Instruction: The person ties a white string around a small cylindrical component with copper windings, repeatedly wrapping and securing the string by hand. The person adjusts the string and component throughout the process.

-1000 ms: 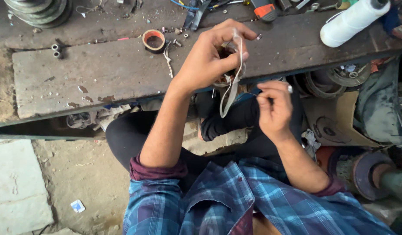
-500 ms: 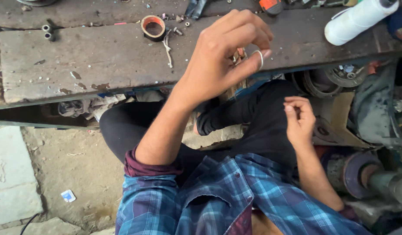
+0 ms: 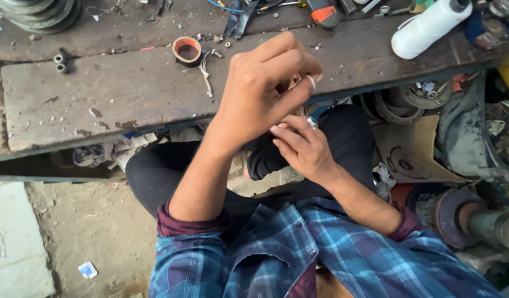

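Left hand and right hand, fingers pinching a small metal part above the surface; a steady, close grip seems best.

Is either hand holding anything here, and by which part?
The left hand and right hand meet around something small; a metallic bit shows at the right fingertips, but the hold cannot be told.

Small item between hands hidden (fingers cover it).
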